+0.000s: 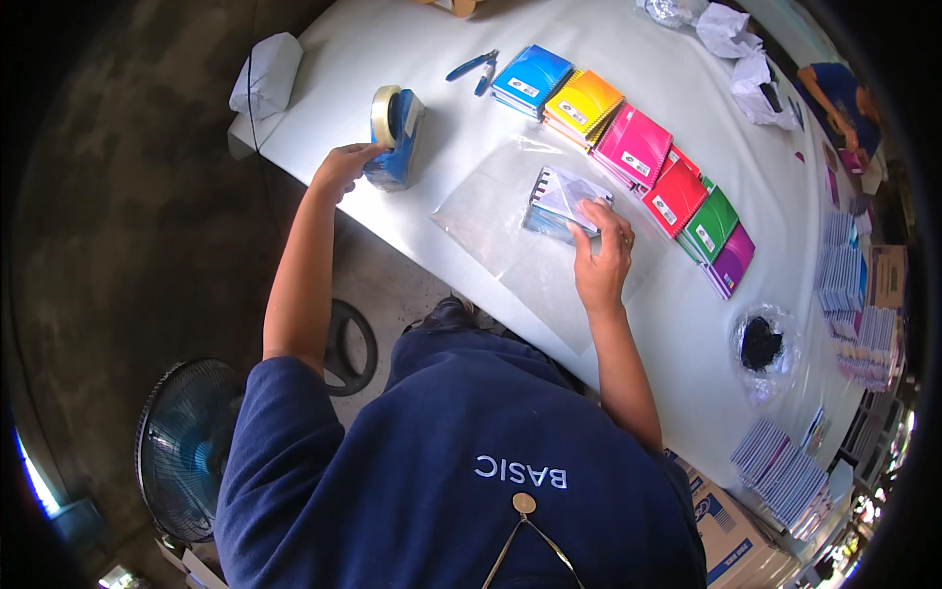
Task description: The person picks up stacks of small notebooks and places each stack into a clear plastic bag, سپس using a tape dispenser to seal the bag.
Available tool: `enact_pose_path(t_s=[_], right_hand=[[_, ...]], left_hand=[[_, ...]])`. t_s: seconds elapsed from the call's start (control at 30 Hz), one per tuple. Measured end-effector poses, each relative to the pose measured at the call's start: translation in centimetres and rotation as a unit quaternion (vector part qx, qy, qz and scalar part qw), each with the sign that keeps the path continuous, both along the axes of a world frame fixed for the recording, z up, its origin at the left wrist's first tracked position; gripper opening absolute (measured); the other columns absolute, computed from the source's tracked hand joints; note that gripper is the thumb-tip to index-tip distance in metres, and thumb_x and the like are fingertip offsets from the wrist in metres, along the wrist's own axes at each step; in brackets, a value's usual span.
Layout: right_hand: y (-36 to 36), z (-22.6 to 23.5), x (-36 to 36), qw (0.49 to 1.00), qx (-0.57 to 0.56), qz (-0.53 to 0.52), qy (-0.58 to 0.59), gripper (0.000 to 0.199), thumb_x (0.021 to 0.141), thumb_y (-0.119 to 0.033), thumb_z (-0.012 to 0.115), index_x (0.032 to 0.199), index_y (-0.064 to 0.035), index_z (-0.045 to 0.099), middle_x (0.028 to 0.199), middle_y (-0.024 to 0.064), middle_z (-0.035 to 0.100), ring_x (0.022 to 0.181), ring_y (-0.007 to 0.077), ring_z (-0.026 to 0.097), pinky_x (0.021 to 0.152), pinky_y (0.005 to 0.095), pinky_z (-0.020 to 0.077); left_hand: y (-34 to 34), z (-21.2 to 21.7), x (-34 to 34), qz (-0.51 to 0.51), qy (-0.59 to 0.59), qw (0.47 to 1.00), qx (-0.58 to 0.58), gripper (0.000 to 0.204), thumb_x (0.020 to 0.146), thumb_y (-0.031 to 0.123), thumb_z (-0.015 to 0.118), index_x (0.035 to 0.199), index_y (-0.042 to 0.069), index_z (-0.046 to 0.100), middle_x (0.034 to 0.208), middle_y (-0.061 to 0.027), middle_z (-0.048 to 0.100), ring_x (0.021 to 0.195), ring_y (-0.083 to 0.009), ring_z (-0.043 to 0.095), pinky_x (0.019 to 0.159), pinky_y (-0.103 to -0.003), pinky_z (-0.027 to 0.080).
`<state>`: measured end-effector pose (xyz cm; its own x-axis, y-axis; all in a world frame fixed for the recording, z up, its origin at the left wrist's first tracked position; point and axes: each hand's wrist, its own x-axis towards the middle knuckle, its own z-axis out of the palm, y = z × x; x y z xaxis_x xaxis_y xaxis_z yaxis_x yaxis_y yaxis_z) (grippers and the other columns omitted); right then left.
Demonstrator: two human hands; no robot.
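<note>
On the white-covered table's left part stands a blue tape dispenser (400, 162) with a roll of pale tape (385, 110) on it. My left hand (343, 169) is at the dispenser's near side, just below the roll, fingers closed together. Whether a strip of tape is between them is too small to tell. A small stack of notebooks (561, 199) with a whitish top lies on a clear plastic sheet (491, 231). My right hand (603, 250) grips the stack's right end, thumb at the near side and fingers on top.
Beyond the sheet, spiral notebooks (636, 145) in several colours form a curved row. A blue cutter (473, 65) lies at their left. To the right are a plastic bag with something black (761, 344) and notebook piles (780, 476). A fan (186, 447) stands lower left; another person (846, 108) is far right.
</note>
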<state>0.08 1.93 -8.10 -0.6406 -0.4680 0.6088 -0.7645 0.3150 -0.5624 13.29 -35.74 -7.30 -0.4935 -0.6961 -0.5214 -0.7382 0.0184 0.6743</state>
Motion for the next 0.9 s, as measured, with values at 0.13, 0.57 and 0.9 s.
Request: enact_pose_path(t_s=[0.13,0.57,0.9], right_hand=[[0.2,0.1,-0.2,1.0,0.005,0.006,0.002,0.036,0.077,-0.005,0.071,0.11,-0.0066,0.057,0.109,0.0052,0.064,0.109,0.025,0.055,0.094,0.0372,0.0387],[-0.1,0.0,0.1,1.0,-0.008,0.006,-0.013,0.035,0.077,-0.004,0.07,0.11,-0.0064,0.055,0.11,0.0065,0.064,0.107,0.0248,0.056,0.095,0.0371,0.0357],[0.1,-0.7,-0.2,1.0,-0.015,0.003,-0.003,0.039,0.077,-0.007,0.07,0.113,-0.0089,0.055,0.111,0.0044,0.062,0.109,0.0234,0.054,0.092,0.0373,0.0364]], left_hand=[[0.3,0.2,-0.4,-0.011,-0.025,1.0,-0.007,0.051,0.078,0.047,0.068,0.111,0.008,0.066,0.078,-0.0035,0.055,0.056,-0.0104,0.037,0.047,-0.025,0.029],[8.0,-3.4,5.6,0.179,0.516,0.799,0.25,0.016,0.084,0.017,0.048,0.069,0.009,0.049,0.128,-0.0166,0.044,0.128,-0.027,0.033,0.11,-0.054,0.019],[2.0,0.0,3.6,0.252,0.215,0.859,-0.39,0.02,0.08,0.018,0.071,0.074,0.0,0.064,0.066,-0.0067,0.065,0.06,-0.0121,0.062,0.056,-0.027,0.049]])
